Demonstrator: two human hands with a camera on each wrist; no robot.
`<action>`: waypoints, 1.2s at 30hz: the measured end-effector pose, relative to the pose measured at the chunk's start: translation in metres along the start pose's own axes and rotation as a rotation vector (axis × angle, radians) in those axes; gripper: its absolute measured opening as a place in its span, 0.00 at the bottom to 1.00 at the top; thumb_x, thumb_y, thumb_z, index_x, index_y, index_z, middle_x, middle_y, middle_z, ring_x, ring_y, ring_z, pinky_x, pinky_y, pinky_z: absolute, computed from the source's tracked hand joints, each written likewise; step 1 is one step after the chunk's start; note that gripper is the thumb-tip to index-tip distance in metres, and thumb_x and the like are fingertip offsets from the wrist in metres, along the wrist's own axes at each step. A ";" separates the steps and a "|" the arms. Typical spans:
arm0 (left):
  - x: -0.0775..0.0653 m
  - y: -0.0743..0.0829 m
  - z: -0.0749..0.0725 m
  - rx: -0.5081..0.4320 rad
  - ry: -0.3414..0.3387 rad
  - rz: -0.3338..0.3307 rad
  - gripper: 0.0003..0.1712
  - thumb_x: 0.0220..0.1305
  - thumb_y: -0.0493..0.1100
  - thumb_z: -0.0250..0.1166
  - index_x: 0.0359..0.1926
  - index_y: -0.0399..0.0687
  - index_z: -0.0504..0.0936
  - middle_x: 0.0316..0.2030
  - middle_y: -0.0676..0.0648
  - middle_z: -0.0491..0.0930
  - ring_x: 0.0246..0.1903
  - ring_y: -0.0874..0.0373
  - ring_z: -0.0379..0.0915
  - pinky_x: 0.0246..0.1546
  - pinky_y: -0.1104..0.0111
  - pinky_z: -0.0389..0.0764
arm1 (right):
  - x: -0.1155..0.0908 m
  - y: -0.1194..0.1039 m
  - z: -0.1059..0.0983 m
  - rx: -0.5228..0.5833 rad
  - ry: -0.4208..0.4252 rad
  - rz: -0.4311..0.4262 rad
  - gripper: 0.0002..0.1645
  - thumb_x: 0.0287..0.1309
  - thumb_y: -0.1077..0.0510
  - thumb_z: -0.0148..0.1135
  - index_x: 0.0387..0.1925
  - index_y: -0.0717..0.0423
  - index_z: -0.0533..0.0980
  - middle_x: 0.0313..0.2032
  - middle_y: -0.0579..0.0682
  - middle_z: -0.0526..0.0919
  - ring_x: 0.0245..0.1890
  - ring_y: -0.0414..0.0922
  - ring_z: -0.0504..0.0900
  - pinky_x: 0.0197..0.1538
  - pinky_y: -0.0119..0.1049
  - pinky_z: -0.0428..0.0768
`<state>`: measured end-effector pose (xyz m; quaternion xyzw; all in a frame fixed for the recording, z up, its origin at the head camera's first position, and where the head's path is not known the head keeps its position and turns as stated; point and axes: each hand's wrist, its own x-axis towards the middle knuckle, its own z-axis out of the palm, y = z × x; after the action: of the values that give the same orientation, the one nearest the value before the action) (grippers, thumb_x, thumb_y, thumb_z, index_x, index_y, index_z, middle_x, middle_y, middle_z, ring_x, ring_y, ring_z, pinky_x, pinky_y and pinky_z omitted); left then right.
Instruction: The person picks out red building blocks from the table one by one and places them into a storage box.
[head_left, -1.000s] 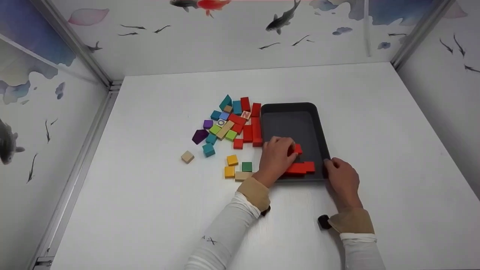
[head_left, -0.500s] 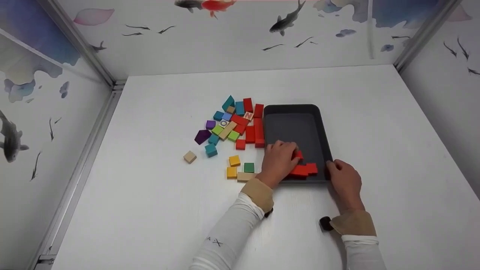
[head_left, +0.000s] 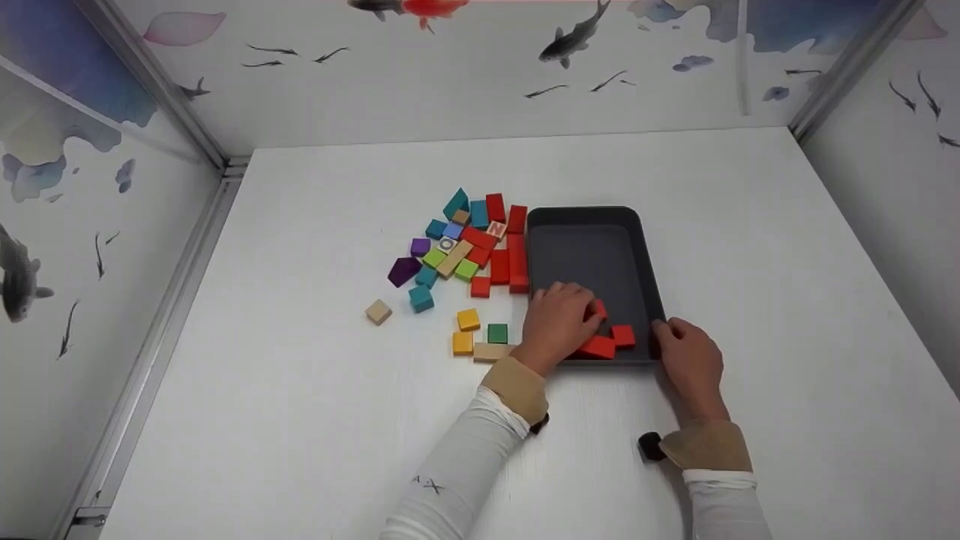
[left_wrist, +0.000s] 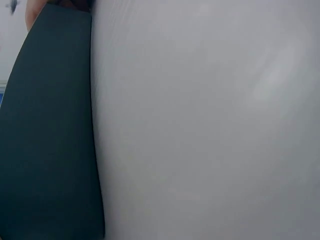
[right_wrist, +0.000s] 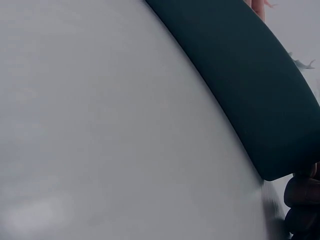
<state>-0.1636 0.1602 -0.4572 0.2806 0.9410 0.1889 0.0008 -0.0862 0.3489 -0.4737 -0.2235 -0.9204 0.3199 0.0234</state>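
Probable placing step: my left hand (head_left: 559,319) pinches a red block (head_left: 598,309) inside the tray (head_left: 581,216); my right hand (head_left: 688,361) grips the tray's right edge. Alignment seems next.

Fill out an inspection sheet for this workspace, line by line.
Surface: white tabletop, flat.
Job's things: dark grey tray with red blocks in its near end; loose coloured blocks to its left.
Clutter: nothing seen beyond those blocks.
Left hand: fingers curled around a red block inside the tray.
Right hand: grips the tray's near right corner area.
Cables: nothing seen.
Surroundings: fish-printed white walls, metal corner posts.
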 end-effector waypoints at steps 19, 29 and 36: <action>0.000 -0.009 -0.010 -0.448 0.127 -0.045 0.13 0.59 0.60 0.54 0.38 0.63 0.78 0.38 0.64 0.75 0.42 0.68 0.66 0.43 0.73 0.68 | 0.000 0.002 0.003 0.008 -0.004 0.002 0.24 0.61 0.42 0.41 0.20 0.55 0.66 0.18 0.50 0.65 0.22 0.47 0.63 0.26 0.37 0.59; -0.014 -0.021 -0.019 -0.682 0.089 -0.068 0.10 0.62 0.53 0.54 0.41 0.59 0.77 0.38 0.63 0.74 0.42 0.65 0.67 0.43 0.76 0.69 | 0.002 0.006 0.003 -0.010 0.005 -0.008 0.24 0.61 0.41 0.40 0.19 0.54 0.65 0.18 0.50 0.64 0.22 0.47 0.63 0.26 0.37 0.58; -0.026 -0.038 -0.022 -0.643 0.169 -0.063 0.07 0.61 0.47 0.56 0.42 0.60 0.75 0.40 0.63 0.72 0.42 0.67 0.65 0.43 0.75 0.69 | 0.002 0.002 0.003 -0.004 -0.003 -0.003 0.24 0.60 0.40 0.41 0.20 0.54 0.66 0.20 0.51 0.66 0.24 0.47 0.63 0.27 0.38 0.58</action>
<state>-0.1646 0.1090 -0.4527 0.2203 0.8381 0.4988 0.0170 -0.0882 0.3494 -0.4773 -0.2214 -0.9215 0.3184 0.0220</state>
